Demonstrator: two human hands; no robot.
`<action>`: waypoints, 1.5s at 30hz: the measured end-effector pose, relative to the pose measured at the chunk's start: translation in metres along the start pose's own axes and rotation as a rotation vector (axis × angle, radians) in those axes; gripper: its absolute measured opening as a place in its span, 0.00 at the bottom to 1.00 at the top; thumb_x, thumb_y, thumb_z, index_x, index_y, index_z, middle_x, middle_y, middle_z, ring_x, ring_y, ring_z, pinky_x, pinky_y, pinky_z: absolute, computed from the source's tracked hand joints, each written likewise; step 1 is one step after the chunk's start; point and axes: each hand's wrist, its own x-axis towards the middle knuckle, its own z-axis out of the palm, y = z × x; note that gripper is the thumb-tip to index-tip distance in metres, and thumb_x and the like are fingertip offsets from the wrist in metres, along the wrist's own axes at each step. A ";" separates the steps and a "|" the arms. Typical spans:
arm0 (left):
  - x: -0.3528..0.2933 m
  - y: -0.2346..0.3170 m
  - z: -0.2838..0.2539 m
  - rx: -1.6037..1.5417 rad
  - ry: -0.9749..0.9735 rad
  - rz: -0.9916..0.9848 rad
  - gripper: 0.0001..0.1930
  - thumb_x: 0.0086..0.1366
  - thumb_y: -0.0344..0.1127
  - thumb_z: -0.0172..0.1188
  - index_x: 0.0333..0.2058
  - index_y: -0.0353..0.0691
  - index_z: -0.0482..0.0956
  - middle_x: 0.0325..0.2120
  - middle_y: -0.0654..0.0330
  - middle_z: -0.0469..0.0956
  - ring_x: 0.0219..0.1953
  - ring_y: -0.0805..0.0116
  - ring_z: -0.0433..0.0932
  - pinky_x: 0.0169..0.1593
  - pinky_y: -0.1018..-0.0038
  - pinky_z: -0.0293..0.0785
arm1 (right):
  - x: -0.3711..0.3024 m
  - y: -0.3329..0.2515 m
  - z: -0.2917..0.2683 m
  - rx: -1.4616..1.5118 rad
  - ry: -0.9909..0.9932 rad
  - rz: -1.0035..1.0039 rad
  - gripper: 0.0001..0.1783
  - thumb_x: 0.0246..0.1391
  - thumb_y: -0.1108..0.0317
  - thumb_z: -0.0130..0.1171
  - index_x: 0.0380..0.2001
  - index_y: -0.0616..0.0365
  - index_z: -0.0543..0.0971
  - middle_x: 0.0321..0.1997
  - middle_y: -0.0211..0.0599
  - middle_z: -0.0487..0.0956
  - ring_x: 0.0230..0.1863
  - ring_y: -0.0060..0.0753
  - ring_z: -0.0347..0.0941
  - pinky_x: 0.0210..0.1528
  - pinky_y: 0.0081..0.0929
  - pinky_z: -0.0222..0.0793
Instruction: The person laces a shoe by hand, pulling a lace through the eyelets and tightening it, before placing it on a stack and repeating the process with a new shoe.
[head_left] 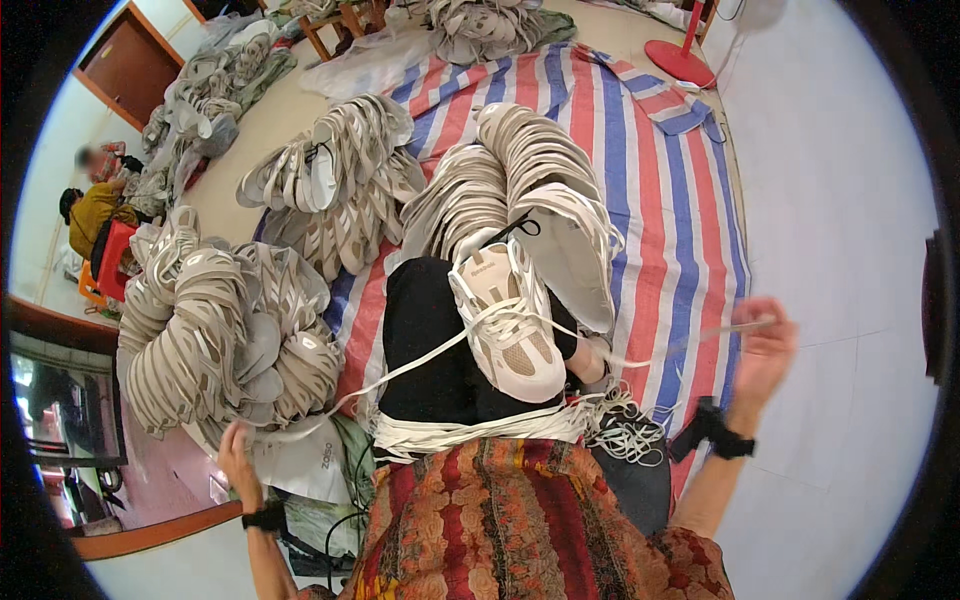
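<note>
A beige and white shoe upper (508, 325) lies across my lap, toe toward me, with a cream shoelace (430, 355) threaded through its eyelets. The two lace ends stretch out to either side. My left hand (239, 465), out at the lower left, is closed on one end. My right hand (766, 350), raised at the right over the edge of the striped sheet, pinches the other end and is slightly blurred. A bundle of loose cream laces (470, 432) rests over my lap below the toe, and more laces (628, 432) are tangled beside my right thigh.
Nested stacks of shoe uppers (550, 170) stand ahead of me, with more stacks (200, 340) at the left. A striped sheet (660, 220) covers the floor. Further off are a red stand base (680, 62), heaped uppers (215, 100) and a seated person (95, 215).
</note>
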 end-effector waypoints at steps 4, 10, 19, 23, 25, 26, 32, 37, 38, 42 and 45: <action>0.029 0.109 0.097 -0.553 -0.370 -0.129 0.10 0.60 0.30 0.50 0.36 0.30 0.75 0.28 0.59 0.77 0.30 0.75 0.75 0.37 0.79 0.70 | -0.027 0.045 0.132 -0.232 -0.431 0.310 0.18 0.51 0.72 0.49 0.46 0.62 0.71 0.25 0.33 0.78 0.22 0.18 0.72 0.25 0.18 0.68; 0.027 0.242 0.227 -0.973 -0.869 -0.264 0.14 0.58 0.27 0.51 0.42 0.26 0.69 0.27 0.55 0.76 0.27 0.69 0.77 0.31 0.77 0.75 | -0.022 0.112 0.173 -0.418 -0.661 0.241 0.09 0.50 0.74 0.50 0.35 0.66 0.75 0.21 0.36 0.77 0.18 0.19 0.70 0.22 0.17 0.66; 0.018 0.271 0.282 -0.676 -0.974 -0.180 0.06 0.59 0.27 0.50 0.31 0.30 0.74 0.28 0.56 0.76 0.30 0.70 0.78 0.29 0.79 0.76 | -0.016 0.134 0.185 -0.541 -0.754 -0.044 0.07 0.45 0.71 0.54 0.26 0.65 0.75 0.22 0.47 0.77 0.22 0.41 0.74 0.23 0.31 0.66; 0.020 0.270 0.287 -0.763 -1.049 -0.244 0.07 0.60 0.27 0.50 0.33 0.30 0.74 0.29 0.57 0.77 0.31 0.71 0.78 0.34 0.79 0.76 | -0.009 0.124 0.189 -0.754 -0.873 -0.346 0.07 0.44 0.71 0.53 0.26 0.64 0.76 0.21 0.51 0.74 0.25 0.50 0.72 0.25 0.39 0.67; 0.019 0.268 0.291 -0.816 -1.065 -0.261 0.07 0.60 0.28 0.50 0.33 0.30 0.73 0.29 0.57 0.77 0.31 0.71 0.77 0.35 0.79 0.75 | -0.007 0.124 0.191 -0.875 -0.933 -0.434 0.07 0.43 0.71 0.53 0.25 0.64 0.76 0.20 0.52 0.73 0.25 0.51 0.72 0.26 0.40 0.68; 0.018 0.266 0.292 -0.872 -1.079 -0.278 0.07 0.60 0.28 0.50 0.33 0.30 0.73 0.30 0.57 0.77 0.31 0.71 0.77 0.37 0.79 0.75 | -0.005 0.128 0.195 -0.911 -0.967 -0.466 0.07 0.45 0.71 0.53 0.25 0.65 0.75 0.20 0.49 0.74 0.22 0.45 0.73 0.25 0.36 0.69; 0.018 0.268 0.288 -0.825 -1.048 -0.295 0.07 0.60 0.28 0.52 0.34 0.29 0.75 0.29 0.57 0.77 0.31 0.70 0.78 0.36 0.78 0.76 | 0.003 0.132 0.175 -0.179 -0.831 0.605 0.07 0.51 0.71 0.51 0.24 0.65 0.73 0.18 0.29 0.74 0.19 0.18 0.71 0.23 0.17 0.68; 0.018 0.269 0.287 -0.865 -1.030 -0.318 0.08 0.59 0.28 0.53 0.34 0.28 0.76 0.29 0.55 0.77 0.31 0.69 0.78 0.35 0.79 0.76 | -0.004 0.142 0.182 -0.108 -0.853 0.580 0.06 0.51 0.72 0.52 0.28 0.65 0.73 0.20 0.29 0.74 0.18 0.17 0.69 0.19 0.16 0.66; 0.018 0.270 0.285 -0.910 -0.990 -0.345 0.08 0.58 0.27 0.53 0.34 0.28 0.75 0.29 0.55 0.77 0.30 0.69 0.78 0.35 0.79 0.76 | -0.003 0.143 0.180 -0.110 -0.857 0.579 0.06 0.51 0.72 0.52 0.28 0.65 0.73 0.20 0.29 0.74 0.18 0.17 0.69 0.19 0.16 0.66; 0.024 0.244 0.261 -1.002 -0.594 -0.269 0.07 0.59 0.27 0.53 0.35 0.29 0.74 0.27 0.56 0.77 0.29 0.71 0.77 0.32 0.77 0.77 | 0.000 0.132 0.184 -0.415 -0.790 0.179 0.05 0.47 0.72 0.55 0.28 0.62 0.73 0.25 0.34 0.74 0.26 0.30 0.70 0.30 0.25 0.67; 0.017 0.209 0.253 -0.911 -0.658 -0.338 0.06 0.60 0.29 0.52 0.33 0.32 0.73 0.24 0.59 0.75 0.25 0.72 0.77 0.28 0.77 0.77 | -0.009 0.110 0.203 -0.528 -0.772 -0.347 0.06 0.45 0.72 0.56 0.29 0.61 0.73 0.31 0.37 0.73 0.35 0.40 0.68 0.40 0.30 0.65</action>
